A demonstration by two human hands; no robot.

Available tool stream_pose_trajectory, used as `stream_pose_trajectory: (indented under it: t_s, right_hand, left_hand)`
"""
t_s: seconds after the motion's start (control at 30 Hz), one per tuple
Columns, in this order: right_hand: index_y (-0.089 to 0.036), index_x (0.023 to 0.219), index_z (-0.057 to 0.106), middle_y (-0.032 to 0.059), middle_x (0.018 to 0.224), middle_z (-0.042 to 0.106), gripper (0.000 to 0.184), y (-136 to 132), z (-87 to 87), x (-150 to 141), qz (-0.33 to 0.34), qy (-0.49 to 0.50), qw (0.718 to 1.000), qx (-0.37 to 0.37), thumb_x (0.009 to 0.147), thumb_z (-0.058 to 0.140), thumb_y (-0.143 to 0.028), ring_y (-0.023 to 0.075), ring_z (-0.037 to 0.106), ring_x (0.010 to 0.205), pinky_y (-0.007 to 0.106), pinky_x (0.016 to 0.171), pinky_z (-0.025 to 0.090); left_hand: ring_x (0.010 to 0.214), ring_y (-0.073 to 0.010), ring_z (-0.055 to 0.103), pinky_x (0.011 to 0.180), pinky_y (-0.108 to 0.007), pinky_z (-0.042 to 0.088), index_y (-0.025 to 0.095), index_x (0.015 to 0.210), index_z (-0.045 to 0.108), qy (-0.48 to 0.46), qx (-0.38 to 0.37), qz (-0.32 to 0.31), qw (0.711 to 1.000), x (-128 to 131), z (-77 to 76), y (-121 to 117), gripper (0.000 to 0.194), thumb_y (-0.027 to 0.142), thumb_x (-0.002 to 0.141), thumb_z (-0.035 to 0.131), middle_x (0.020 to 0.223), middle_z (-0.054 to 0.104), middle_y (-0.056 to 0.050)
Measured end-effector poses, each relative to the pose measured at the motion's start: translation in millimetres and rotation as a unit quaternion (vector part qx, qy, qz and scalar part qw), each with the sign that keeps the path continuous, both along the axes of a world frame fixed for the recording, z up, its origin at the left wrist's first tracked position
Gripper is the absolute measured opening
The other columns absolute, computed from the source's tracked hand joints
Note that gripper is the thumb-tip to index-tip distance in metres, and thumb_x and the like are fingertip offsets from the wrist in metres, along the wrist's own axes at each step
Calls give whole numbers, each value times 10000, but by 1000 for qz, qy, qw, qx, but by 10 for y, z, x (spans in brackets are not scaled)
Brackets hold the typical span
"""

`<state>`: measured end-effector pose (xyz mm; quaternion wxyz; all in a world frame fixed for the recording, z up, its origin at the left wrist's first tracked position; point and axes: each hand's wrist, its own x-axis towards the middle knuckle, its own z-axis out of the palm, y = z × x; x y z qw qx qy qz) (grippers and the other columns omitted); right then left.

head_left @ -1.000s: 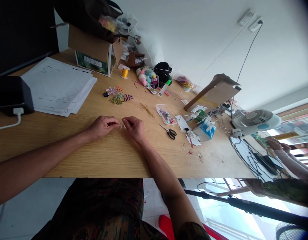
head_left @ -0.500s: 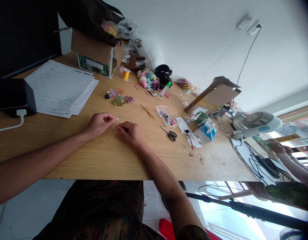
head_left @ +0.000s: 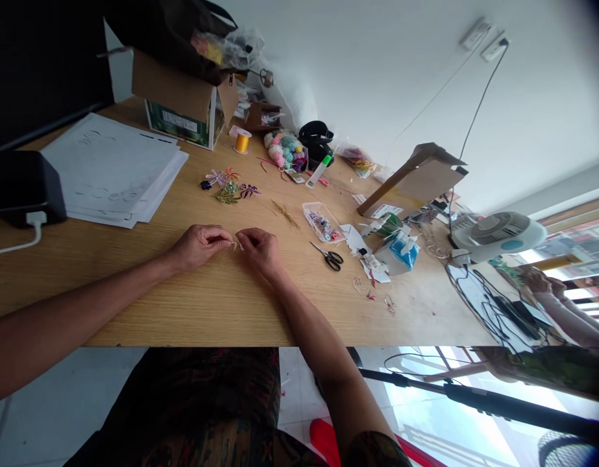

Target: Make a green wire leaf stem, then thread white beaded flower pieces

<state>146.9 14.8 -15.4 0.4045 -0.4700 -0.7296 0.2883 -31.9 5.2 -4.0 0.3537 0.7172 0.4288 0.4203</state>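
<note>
My left hand (head_left: pixel 202 246) is pinched shut on a thin pale strand (head_left: pixel 235 246), which may be thread or wire. Fingertips of my right hand (head_left: pixel 260 250) are also pinched together on the strand's other side, a small gap away. The strand's far ends are hidden in the fingers. Beyond the hands lie several small beaded flowers and leaves (head_left: pixel 230 187) in purple, red, navy and green. A bundle of thin golden stems (head_left: pixel 285 214) is to their right. Black-handled scissors (head_left: pixel 332 259) lie right of my right hand, below a clear tray of beads (head_left: pixel 323 224).
Paper sheets (head_left: pixel 114 175) and a black power adapter (head_left: pixel 24 188) are at left. A yellow thread spool (head_left: pixel 241 141), yarn balls (head_left: pixel 284 150) and a glue bottle (head_left: pixel 318 172) stand at the back. Rightward are a tissue pack (head_left: pixel 399 251), a fan (head_left: pixel 498 233) and another person's hands (head_left: pixel 540 280).
Both hands have shifted slightly right, and the right hand has turned, its fingertips now higher beside the left ones. The strand shows as a small curl between them. The view has shifted a little.
</note>
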Motion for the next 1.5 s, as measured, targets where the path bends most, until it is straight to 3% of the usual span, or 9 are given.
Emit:
stream_pose_trajectory:
  t_s: [0.17,0.3,0.4,0.53,0.73,0.87,1.0,1.27,1.5]
  right_hand:
    - [-138,826,722,36,739,689,212,-40,-22,-41,27,9,999,-14,865,585,-295,104,580,630,209,588,434]
    - [-158,833,728,34,738,681,210,-65,-31,-58,63,-37,997,28,880,582,-302,107,579,642,215,610,439]
    - [-164,837,727,34,735,670,204,-83,-13,-68,90,-72,991,64,898,565,-271,106,575,648,220,632,441]
    - [-171,832,718,35,731,655,197,-101,32,-72,84,-94,988,93,908,555,-252,112,579,655,228,647,447]
    - [-160,807,712,45,729,660,212,-54,56,-19,8,-53,992,116,901,555,-267,122,584,652,240,666,461]
    - [-158,807,715,40,762,679,182,-9,37,9,-2,-31,998,61,880,582,-258,121,590,674,237,675,462]
    - [-142,836,726,44,770,680,187,-15,18,-5,3,-19,1000,19,879,584,-256,117,586,676,227,650,445]
    - [-145,829,728,32,735,663,182,-77,-2,-61,63,-59,994,73,889,587,-244,97,568,652,212,641,425]
    - [-146,836,721,34,722,649,179,-89,12,-68,72,-90,987,114,900,572,-224,102,575,644,216,633,428]
  left_hand:
    - [491,-108,463,507,-246,383,186,724,659,-100,-68,11,993,-33,22,0,197,382,743,655,514,518,36]
    - [481,-108,450,521,-258,381,191,650,624,-126,-88,55,987,-31,51,-10,224,392,744,656,495,499,36]
    - [471,-111,453,495,-255,364,192,630,613,-98,-79,83,989,-34,20,6,247,412,734,655,491,515,32]
    - [562,-141,552,542,-251,413,185,684,657,-16,-19,99,995,-56,-80,46,233,414,729,651,622,662,-12]
    - [650,-166,611,620,-263,450,189,703,693,46,29,25,998,-17,-56,16,219,390,750,619,713,709,-39]
    - [653,-164,602,631,-267,450,190,694,690,12,17,-2,1000,9,-2,-9,212,393,734,644,704,690,-33]
    - [528,-132,507,531,-262,396,182,730,677,-45,-45,4,998,-17,-6,3,217,397,732,652,562,576,14]
    - [477,-101,443,525,-251,369,183,617,614,-149,-106,62,981,-5,61,-19,219,366,721,676,482,502,36]
    - [564,-133,540,549,-250,402,179,688,664,1,-20,102,995,-52,-89,42,189,361,735,645,636,660,-12]
